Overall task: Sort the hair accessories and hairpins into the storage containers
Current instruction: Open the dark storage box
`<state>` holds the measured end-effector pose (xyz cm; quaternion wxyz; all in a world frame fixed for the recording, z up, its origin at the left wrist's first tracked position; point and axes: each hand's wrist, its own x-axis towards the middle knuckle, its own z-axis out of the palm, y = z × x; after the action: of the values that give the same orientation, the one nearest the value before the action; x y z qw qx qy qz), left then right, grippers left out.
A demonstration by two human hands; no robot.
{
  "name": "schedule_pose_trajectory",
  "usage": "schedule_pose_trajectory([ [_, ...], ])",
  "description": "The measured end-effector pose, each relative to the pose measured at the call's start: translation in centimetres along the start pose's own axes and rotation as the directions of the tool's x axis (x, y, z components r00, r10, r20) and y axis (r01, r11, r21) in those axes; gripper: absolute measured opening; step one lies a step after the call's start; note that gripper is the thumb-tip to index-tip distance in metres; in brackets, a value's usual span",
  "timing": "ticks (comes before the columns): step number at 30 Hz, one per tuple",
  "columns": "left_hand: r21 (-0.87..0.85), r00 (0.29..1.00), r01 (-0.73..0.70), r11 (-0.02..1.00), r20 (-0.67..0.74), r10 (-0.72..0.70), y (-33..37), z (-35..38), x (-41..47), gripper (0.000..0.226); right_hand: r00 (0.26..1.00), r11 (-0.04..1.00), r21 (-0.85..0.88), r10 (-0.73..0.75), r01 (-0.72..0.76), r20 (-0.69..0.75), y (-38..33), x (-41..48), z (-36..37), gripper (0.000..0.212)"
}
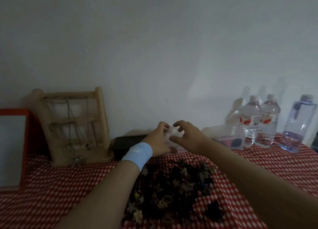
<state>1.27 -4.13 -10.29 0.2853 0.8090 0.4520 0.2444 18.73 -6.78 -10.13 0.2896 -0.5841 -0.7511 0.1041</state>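
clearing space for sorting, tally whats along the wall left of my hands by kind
red-framed panel: 1
wooden jewellery stand: 1
black box: 1
total: 3

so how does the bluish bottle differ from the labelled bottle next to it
The bluish bottle is tinted and plain, the labelled bottle clear with a red-and-white label. The bluish bottle has square shoulders, the labelled bottle sloping ones. Both stand upright, capped, on the cloth.
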Motion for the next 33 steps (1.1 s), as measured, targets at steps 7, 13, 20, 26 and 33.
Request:
schedule_pose_trajectory([
  [7,-0.024,0.992,-0.013,1.0,-0.126,0.01,1.9,-1.8,-2.4,0.085,0.997,0.999,0.05,0.004,-0.008,0.076,-3.5,-1.6,-1.3,0.063],
  [13,-0.157,0.99,-0.023,0.987,-0.141,0.0,2.4,-2.6,-2.8,0.061,1.0,0.999,0.05,0.008,-0.008,-0.006,-4.2,-1.2,-1.6,0.059],
  [20,-0.183,0.997,0.03,0.983,-0.06,-0.042,1.6,-3.8,-3.2,0.033,0.991,0.995,0.056,-0.087,0.081,0.104,-3.8,-1.1,-1.0,0.056],
  [26,-0.399,0.967,0.245,0.884,0.03,-0.254,0.0,-6.4,-6.5,0.029,0.991,0.959,0.264,-0.121,0.103,0.054,-7.2,-0.5,-0.5,0.04],
  [33,-0.106,0.946,0.254,0.961,-0.179,-0.27,-6.4,-9.4,-12.5,0.063,0.94,0.733,0.615,0.101,-0.291,0.325,-13.4,0.2,5.7,0.061],
])
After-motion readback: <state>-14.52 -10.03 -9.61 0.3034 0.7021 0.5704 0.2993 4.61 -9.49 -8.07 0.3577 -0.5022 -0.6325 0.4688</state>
